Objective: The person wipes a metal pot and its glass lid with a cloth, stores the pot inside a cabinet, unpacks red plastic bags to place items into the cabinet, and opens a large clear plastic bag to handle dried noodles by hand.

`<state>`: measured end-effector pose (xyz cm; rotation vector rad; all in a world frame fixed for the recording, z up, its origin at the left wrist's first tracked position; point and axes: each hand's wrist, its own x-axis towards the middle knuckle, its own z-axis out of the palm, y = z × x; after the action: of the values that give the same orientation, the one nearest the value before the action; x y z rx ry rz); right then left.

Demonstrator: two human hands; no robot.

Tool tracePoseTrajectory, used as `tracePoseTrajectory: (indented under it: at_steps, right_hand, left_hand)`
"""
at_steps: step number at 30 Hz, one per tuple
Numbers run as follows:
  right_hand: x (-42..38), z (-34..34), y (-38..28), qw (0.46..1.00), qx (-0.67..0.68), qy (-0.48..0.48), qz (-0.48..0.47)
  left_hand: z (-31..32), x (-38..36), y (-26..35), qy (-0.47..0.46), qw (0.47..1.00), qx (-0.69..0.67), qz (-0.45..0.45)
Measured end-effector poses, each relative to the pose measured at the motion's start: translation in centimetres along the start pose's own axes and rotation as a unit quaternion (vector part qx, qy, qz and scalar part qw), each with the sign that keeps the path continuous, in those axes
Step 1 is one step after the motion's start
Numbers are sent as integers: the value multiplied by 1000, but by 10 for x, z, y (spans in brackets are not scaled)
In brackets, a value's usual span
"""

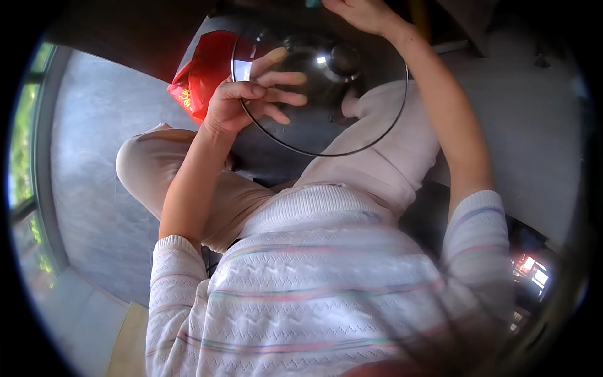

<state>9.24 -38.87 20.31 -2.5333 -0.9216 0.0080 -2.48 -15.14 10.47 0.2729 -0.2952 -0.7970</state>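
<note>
My left hand point(233, 105) holds a round glass lid point(319, 103) at its left edge, with the thumb on the near side and the fingers seen through the glass behind it. A dark rim runs around the lid, and a dark round knob point(344, 60) sits near its middle. My right hand point(364, 14) is at the top edge of the view, beyond the lid, with its fingers curled and partly cut off. Beside its fingertips shows a small bit of teal material point(313, 3), too little to name.
A red plastic bag point(210, 66) with yellow print stands behind my left hand. Dark furniture point(135, 31) spans the upper left. My bent legs point(377, 138) lie below the lid. A window point(25, 144) is at far left, and a shiny dark surface point(531, 273) at right.
</note>
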Motion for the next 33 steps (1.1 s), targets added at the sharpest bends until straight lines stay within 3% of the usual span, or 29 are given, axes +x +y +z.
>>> tracePoseTrajectory:
  at_steps: [2,4,8,9,12,15,18,23,27,30,31,33]
  right_hand:
    - [4,8,-10,996,-16,-55,-65]
    - [2,12,-23,990,10,-127,-67]
    - [-26,-5,-30,987,52,-144,-46]
    - [-36,-1,-24,987,124,-87,-48]
    - [-77,2,-1,990,117,-14,79]
    - [-119,11,28,991,57,111,56]
    - [-160,15,23,981,-61,156,99]
    - [-199,26,-46,979,-70,151,115]
    - [-213,18,-58,981,-20,127,143]
    - [-208,-1,-58,916,220,186,278]
    - [-205,-8,-64,907,249,198,275]
    - [-195,-9,-84,950,171,173,194]
  left_hand:
    - [2,3,-9,2,1000,5,-28]
    - [2,4,-20,17,997,27,-68]
    - [7,4,-32,15,995,19,-94]
    - [6,4,-33,15,993,37,-107]
    - [2,4,-34,16,991,56,-118]
    - [-3,2,-32,25,990,73,-119]
    - [-4,5,-33,30,990,76,-115]
    - [7,9,-41,49,993,38,-99]
    - [10,9,-42,42,993,37,-105]
    - [15,9,-40,39,992,49,-109]
    - [15,9,-41,38,993,43,-106]
    - [14,8,-41,46,992,45,-106]
